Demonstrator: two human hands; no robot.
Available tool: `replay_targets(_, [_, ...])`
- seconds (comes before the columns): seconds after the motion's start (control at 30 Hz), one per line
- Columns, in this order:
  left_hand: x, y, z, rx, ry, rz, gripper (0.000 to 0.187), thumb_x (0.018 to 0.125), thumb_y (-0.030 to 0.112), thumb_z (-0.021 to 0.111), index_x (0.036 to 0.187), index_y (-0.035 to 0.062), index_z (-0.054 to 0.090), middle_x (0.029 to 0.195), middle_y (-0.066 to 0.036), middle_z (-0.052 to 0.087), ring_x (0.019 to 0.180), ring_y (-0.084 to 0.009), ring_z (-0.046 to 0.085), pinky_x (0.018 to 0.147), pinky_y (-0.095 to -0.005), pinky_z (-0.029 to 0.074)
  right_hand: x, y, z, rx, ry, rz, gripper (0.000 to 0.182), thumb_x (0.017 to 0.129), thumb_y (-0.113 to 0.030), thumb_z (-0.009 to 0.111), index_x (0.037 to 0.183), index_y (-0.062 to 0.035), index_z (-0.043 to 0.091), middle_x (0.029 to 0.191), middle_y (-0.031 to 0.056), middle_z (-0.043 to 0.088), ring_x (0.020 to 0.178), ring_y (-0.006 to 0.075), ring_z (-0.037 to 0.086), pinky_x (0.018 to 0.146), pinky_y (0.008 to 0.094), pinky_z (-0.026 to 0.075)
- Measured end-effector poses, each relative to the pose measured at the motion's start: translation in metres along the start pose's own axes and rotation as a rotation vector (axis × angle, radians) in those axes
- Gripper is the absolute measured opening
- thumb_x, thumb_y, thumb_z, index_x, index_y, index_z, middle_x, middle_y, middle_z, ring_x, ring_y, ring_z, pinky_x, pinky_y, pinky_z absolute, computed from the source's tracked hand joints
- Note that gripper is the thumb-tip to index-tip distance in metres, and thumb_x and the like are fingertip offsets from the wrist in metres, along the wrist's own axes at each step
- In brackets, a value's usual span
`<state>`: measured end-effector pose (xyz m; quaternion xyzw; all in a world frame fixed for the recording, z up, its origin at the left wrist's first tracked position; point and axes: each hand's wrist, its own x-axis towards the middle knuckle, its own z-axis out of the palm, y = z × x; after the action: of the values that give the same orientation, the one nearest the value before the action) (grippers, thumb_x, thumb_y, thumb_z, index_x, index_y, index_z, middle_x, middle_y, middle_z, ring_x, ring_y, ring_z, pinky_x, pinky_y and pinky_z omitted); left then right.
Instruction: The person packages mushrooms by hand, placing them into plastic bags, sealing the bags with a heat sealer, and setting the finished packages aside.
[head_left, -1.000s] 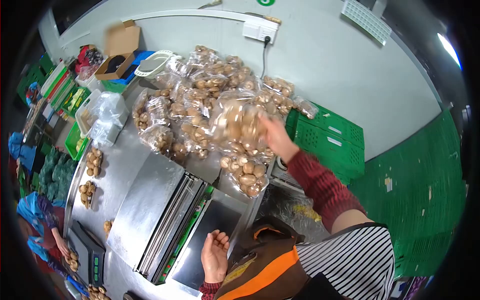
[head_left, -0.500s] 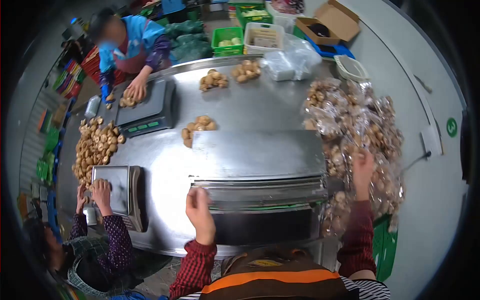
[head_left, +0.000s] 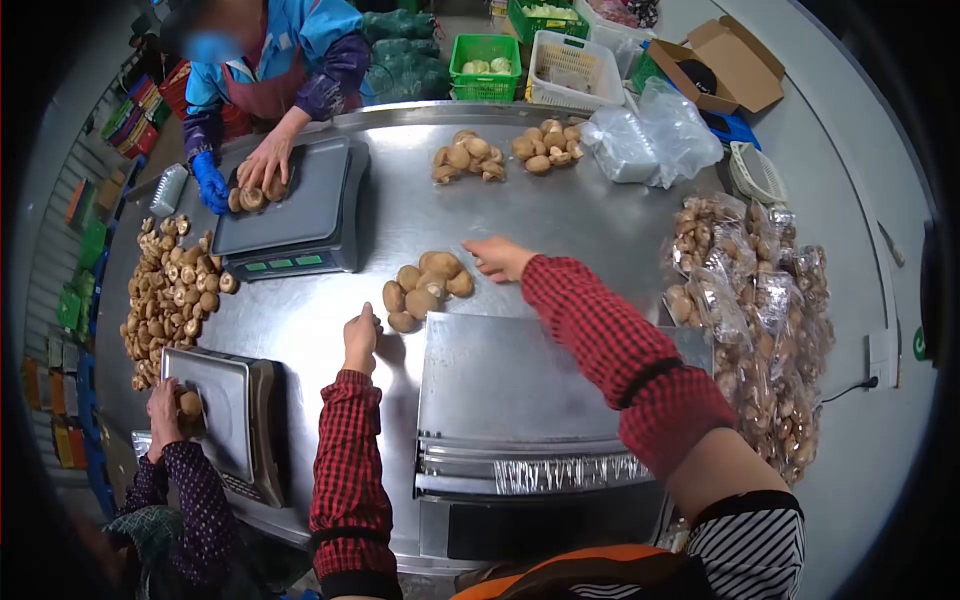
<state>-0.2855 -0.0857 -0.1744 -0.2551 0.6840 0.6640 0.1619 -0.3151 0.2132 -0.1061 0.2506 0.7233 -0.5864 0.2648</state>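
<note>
A small pile of shiitake mushrooms [head_left: 428,285] lies on the steel table between my two hands, just behind the wrapping machine [head_left: 530,375]. My left hand [head_left: 362,340] is to the near left of the pile, holding nothing, with its fingers apart. From the right, my right hand [head_left: 500,260] reaches across the machine, fingers stretched toward the pile and not touching it. Clear film [head_left: 570,474] hangs in a crinkled strip at the machine's front edge.
Two mushroom piles [head_left: 467,157] [head_left: 546,146] lie farther back, beside plastic bags [head_left: 655,135]. Bagged mushrooms [head_left: 760,330] are heaped at right. Loose mushrooms [head_left: 172,290] lie at left, near two scales [head_left: 290,215] [head_left: 225,410]. Co-workers' hands [head_left: 268,155] [head_left: 163,415] handle mushrooms there.
My right hand has moved from the bagged mushrooms at right to beside the pile. My left hand has gone forward from the machine's front edge. The head view has shifted.
</note>
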Motion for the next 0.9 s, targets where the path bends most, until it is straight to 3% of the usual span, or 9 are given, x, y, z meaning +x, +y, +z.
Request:
replay_targets(0.07, [0.01,0.006,0.012,-0.023,-0.048,-0.099,0.043,0.098,0.039,0.05,0.083,-0.0004,0.061,0.076,-0.006,0.056,0.067,-0.0154,0.054,0.062,-0.0281,0.046,0.031,0.007,0.018,-0.012,0.041,0.063,0.049,0.09,-0.037,0.064,0.115,0.0045,0.059,0.097,0.0091,0.065,0.082,0.017,0.063,0.072,0.0304,0.052])
replay_targets(0.17, [0.014,0.018,0.028,0.272,-0.004,0.122,0.055,0.098,0.046,0.046,0.095,-0.0057,0.065,0.081,-0.01,0.061,0.072,-0.0167,0.053,0.065,-0.0336,0.042,0.054,0.024,0.028,0.313,-0.225,-0.1,0.057,0.09,-0.037,0.066,0.115,0.012,0.054,0.095,0.0128,0.065,0.075,0.0192,0.063,0.062,0.0306,0.052])
replay_targets(0.33, [-0.023,0.083,0.052,0.168,-0.142,0.364,0.058,0.097,0.052,0.048,0.107,-0.0026,0.064,0.09,-0.006,0.063,0.077,-0.0138,0.055,0.067,-0.0292,0.044,0.015,0.001,-0.019,0.412,0.133,-0.336,0.049,0.086,-0.04,0.07,0.091,0.0067,0.059,0.079,0.0082,0.06,0.053,0.014,0.052,0.044,0.028,0.04])
replay_targets(0.43, [-0.092,0.131,0.068,0.288,-0.283,0.623,0.052,0.097,0.05,0.05,0.102,0.0013,0.065,0.09,-0.005,0.064,0.082,-0.0139,0.058,0.074,-0.0297,0.046,-0.068,-0.004,-0.068,0.325,0.097,-0.447,0.047,0.085,-0.046,0.07,0.086,-0.0004,0.059,0.071,0.004,0.057,0.054,0.0097,0.047,0.043,0.0273,0.035])
replay_targets(0.5, [-0.135,0.14,0.086,0.16,-0.422,0.414,0.054,0.097,0.05,0.051,0.104,-0.0021,0.064,0.094,-0.008,0.065,0.086,-0.0166,0.061,0.077,-0.0307,0.047,-0.135,0.008,-0.086,0.327,0.278,-0.416,0.051,0.085,-0.047,0.069,0.1,0.0002,0.059,0.081,0.0046,0.059,0.061,0.0119,0.052,0.053,0.0281,0.046])
replay_targets(0.57, [-0.16,0.126,0.098,0.221,-0.513,0.336,0.058,0.096,0.052,0.052,0.105,-0.0043,0.063,0.094,-0.01,0.065,0.085,-0.0176,0.061,0.077,-0.0315,0.048,-0.193,0.033,-0.103,0.25,0.239,-0.304,0.057,0.088,-0.049,0.066,0.111,0.0017,0.054,0.102,0.009,0.061,0.09,0.0131,0.058,0.066,0.0273,0.052])
replay_targets(0.7, [-0.189,0.062,0.117,0.439,-0.597,0.197,0.067,0.096,0.054,0.051,0.122,-0.0074,0.058,0.104,-0.012,0.065,0.091,-0.0192,0.059,0.081,-0.0311,0.045,-0.255,0.113,-0.117,0.169,0.297,-0.087,0.063,0.088,-0.05,0.064,0.116,0.005,0.052,0.099,0.0132,0.062,0.086,0.0174,0.06,0.07,0.031,0.054])
replay_targets(0.8, [-0.231,0.044,0.118,0.413,-0.586,0.207,0.068,0.096,0.054,0.05,0.123,-0.0079,0.057,0.107,-0.013,0.065,0.092,-0.0187,0.059,0.082,-0.031,0.045,-0.293,0.148,-0.109,0.223,0.408,-0.143,0.059,0.09,-0.049,0.063,0.105,0.0085,0.058,0.088,0.011,0.063,0.077,0.0182,0.063,0.058,0.0287,0.053])
replay_targets(0.9, [-0.284,0.034,0.092,0.139,-0.496,0.25,0.052,0.099,0.039,0.053,0.117,-0.0095,0.061,0.106,-0.014,0.065,0.094,-0.0191,0.06,0.086,-0.032,0.047,-0.351,0.185,-0.116,-0.277,0.5,-0.236,0.053,0.089,-0.047,0.062,0.1,0.0055,0.064,0.09,0.0158,0.067,0.087,0.0266,0.066,0.069,0.0367,0.054])
